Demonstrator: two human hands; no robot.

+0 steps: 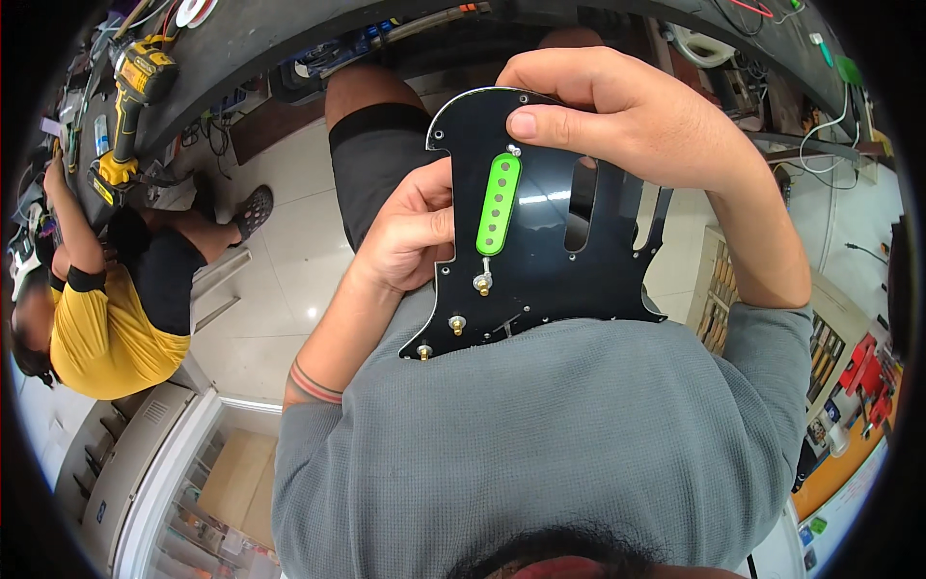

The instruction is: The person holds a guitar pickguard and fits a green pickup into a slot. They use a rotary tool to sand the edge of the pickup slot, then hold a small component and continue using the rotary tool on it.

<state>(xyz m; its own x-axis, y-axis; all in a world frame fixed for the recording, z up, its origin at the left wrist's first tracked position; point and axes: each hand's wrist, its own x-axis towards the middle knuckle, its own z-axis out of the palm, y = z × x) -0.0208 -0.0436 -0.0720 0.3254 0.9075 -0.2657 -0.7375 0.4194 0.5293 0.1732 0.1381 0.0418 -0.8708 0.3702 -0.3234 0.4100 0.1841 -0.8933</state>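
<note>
A black guitar pickguard [540,232] is held up in front of my chest, its face toward me. One bright green pickup [499,205] is mounted in it with a screw at each end, and two slots beside it have no pickup. Three brass-coloured pot shafts stick out along the lower left edge. My right hand [617,121] grips the top edge, thumb on the face and fingers behind. At the left edge my left hand [415,227] is closed, with its fingertips partly hidden behind the pickguard near the green pickup.
A dark workbench [260,72] curves across the top, with a yellow-and-black cordless drill [135,96] at its left. A person in a yellow shirt [121,328] sits at the left. Red tools [873,376] hang at the right, beside a wooden slatted rack [719,299].
</note>
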